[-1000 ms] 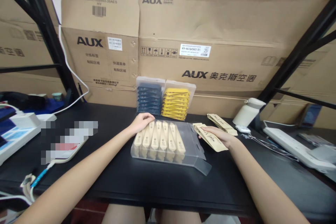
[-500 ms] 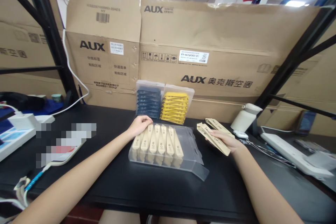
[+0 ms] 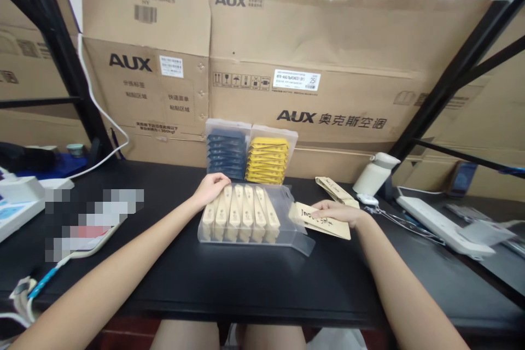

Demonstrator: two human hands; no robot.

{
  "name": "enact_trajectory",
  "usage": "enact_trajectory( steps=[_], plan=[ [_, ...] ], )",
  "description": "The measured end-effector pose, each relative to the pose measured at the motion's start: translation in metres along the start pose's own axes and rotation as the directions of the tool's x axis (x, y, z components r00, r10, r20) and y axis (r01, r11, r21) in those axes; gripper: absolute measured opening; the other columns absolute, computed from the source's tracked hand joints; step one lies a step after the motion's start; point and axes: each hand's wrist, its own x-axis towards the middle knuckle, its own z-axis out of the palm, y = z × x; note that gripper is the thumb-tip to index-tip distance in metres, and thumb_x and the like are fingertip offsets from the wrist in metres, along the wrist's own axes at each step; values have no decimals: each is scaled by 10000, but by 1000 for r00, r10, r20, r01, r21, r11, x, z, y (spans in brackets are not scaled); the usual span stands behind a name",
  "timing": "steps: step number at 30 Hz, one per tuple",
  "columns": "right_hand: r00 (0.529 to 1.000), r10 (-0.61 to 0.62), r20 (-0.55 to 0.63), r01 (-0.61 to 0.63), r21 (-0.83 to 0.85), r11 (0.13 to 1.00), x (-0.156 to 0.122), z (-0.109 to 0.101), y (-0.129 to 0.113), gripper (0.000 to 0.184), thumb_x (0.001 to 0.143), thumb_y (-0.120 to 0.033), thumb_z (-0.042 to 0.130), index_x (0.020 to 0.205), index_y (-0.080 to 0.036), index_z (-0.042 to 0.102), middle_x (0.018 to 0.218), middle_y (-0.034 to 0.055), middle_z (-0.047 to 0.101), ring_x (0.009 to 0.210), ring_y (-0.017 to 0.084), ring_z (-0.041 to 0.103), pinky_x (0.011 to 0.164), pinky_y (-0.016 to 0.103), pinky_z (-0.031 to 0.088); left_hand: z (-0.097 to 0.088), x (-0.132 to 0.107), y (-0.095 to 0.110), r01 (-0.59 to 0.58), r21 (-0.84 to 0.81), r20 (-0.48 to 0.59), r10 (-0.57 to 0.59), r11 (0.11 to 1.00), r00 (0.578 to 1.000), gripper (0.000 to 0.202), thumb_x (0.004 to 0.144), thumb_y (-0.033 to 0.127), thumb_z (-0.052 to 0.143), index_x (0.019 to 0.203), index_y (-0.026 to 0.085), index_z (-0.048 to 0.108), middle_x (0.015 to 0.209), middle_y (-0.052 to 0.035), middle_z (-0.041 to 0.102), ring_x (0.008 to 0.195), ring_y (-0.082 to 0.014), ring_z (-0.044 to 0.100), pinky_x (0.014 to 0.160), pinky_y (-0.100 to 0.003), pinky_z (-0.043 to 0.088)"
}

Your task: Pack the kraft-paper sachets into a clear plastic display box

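Observation:
A clear plastic box (image 3: 285, 235) lies on the black table, its flap end open toward the right. Inside it stands a row of several kraft paper packets (image 3: 246, 213) with dark writing. My left hand (image 3: 212, 187) grips the box's far left corner with bent fingers. Between the thumb and fingers of my right hand (image 3: 339, 212) is another kraft paper packet (image 3: 330, 226), its left end at the box's open side. Behind that hand, one more folded packet (image 3: 334, 188) rests on the table.
Two clear boxes lean against the cardboard, one with blue packets (image 3: 225, 153), one with yellow packets (image 3: 267, 159). A cream bottle (image 3: 375, 174) stands at the right near a power strip (image 3: 443, 224). On the left are another power strip (image 3: 24, 205) and a partly blurred-out item with a cable.
My right hand has moved left with one packet, turning it so its writing shows, up to the box's open end. The other packet stays behind on the table. My left hand still holds the box.

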Motion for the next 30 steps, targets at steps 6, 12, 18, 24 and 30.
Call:
enact_trajectory(
  steps=[6,12,18,24,30],
  plan=[
    [996,-75,57,69,107,992,5,11,-4,439,638,-240,794,1054,-134,704,929,69,754,709,141,707,634,196,544,0,0,2,-7,10,-3,7,1000,1000,201,677,360,594,675,174,671,721,-33,684,744,-200,609,717,-289,441],
    [984,-176,7,169,230,958,18,29,-9,482,777,-176,690,1248,-176,587,1192,95,673,885,150,699,731,207,561,-2,-3,8,0,40,-14,0,999,1000,201,673,358,597,682,173,674,719,-31,687,747,-201,607,719,-290,444],
    [969,-243,-47,245,317,916,26,41,-12,470,786,-168,671,1246,-217,584,1209,64,663,916,154,692,740,200,564,-3,-5,13,19,41,-20,-19,999,1000,201,669,350,599,685,163,672,744,-39,693,775,-204,609,746,-295,443],
    [964,-250,-91,266,375,888,33,50,-13,426,790,-158,658,1208,-225,613,1248,49,642,992,162,671,795,194,556,-3,-5,12,40,19,-21,-40,999,999,196,669,348,611,690,162,669,751,-37,690,771,-199,608,753,-297,443],
    [956,-243,-167,293,442,848,40,64,-18,380,771,-133,658,1141,-216,645,1192,45,673,975,166,675,878,246,542,-3,-3,10,23,33,-53,-21,999,998,185,662,346,609,665,165,643,687,-22,653,724,-186,578,721,-291,431]
  ],
)
